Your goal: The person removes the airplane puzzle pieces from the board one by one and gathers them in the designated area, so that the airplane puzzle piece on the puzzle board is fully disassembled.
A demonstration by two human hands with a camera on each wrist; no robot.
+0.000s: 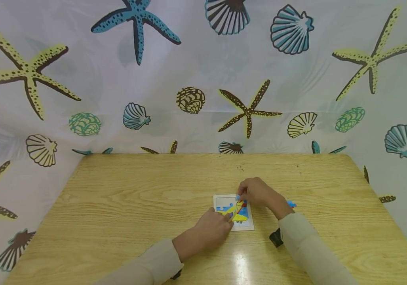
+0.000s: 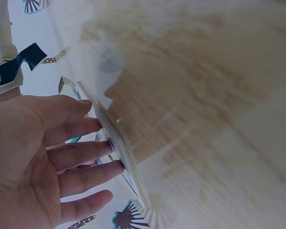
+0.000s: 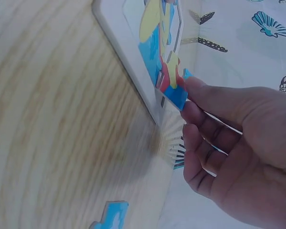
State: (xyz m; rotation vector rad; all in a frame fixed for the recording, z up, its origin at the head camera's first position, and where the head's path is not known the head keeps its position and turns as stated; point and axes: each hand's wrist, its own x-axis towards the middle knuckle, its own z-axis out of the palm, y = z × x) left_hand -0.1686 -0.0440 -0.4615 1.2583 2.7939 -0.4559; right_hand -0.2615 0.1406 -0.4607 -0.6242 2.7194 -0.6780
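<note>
A jigsaw puzzle in a white tray frame point(image 1: 251, 223) lies on the table, showing a yellow and red airplane on blue. My right hand point(image 1: 255, 190) is over its far right corner. In the right wrist view, thumb and fingertips pinch a blue, red and yellow puzzle piece point(image 3: 173, 89), tilted up from the frame. My left hand point(image 1: 212, 227) rests at the near left side of the puzzle. Its fingers point(image 2: 81, 155) are fairly straight, tips on the puzzle, in the left wrist view. The hand covers the frame's near left corner.
Right of the frame, a loose blue puzzle piece point(image 1: 291, 204) lies on the wooden table point(image 1: 135, 190), partly behind the right forearm. A dark strap point(image 1: 276, 237) hangs at the right wrist. A cloth point(image 1: 196, 51) printed with starfish and shells stands around the table.
</note>
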